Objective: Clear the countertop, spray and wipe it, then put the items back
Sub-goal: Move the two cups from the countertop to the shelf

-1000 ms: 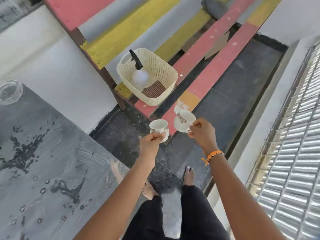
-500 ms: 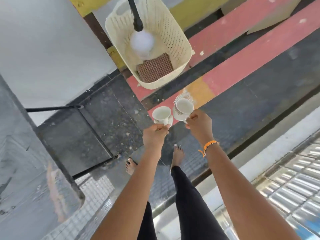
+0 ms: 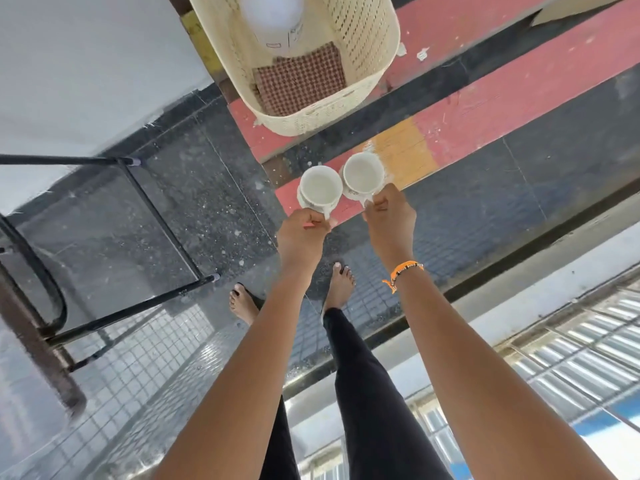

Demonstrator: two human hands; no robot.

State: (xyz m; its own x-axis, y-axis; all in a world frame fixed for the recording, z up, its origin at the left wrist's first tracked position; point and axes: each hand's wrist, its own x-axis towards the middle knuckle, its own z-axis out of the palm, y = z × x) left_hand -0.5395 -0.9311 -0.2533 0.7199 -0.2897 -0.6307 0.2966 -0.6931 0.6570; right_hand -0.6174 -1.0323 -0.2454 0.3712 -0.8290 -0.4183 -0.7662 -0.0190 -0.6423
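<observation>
I hold two white cups side by side over the painted bench. My left hand [image 3: 302,233] grips the handle of the left cup [image 3: 319,189]. My right hand [image 3: 389,218] grips the handle of the right cup [image 3: 363,176]. Both cups are upright, look empty and touch at the rims. Just beyond them a cream plastic basket [image 3: 367,50] stands on the bench's red plank [image 3: 485,98], holding a white spray bottle [image 3: 273,19] and a brown checked cloth [image 3: 299,77]. The countertop is out of view.
A black metal frame [image 3: 156,216] stands at the left over the dark speckled floor [image 3: 194,209]. My bare feet [image 3: 341,282] stand below the cups. A white ledge and louvred window panes [image 3: 571,348] run along the right. A white wall [image 3: 86,64] fills the upper left.
I have stepped toward the bench with both cups; the wet grey countertop has dropped out of view on the left. The basket now sits closer, just beyond the cups, which are lower and level.
</observation>
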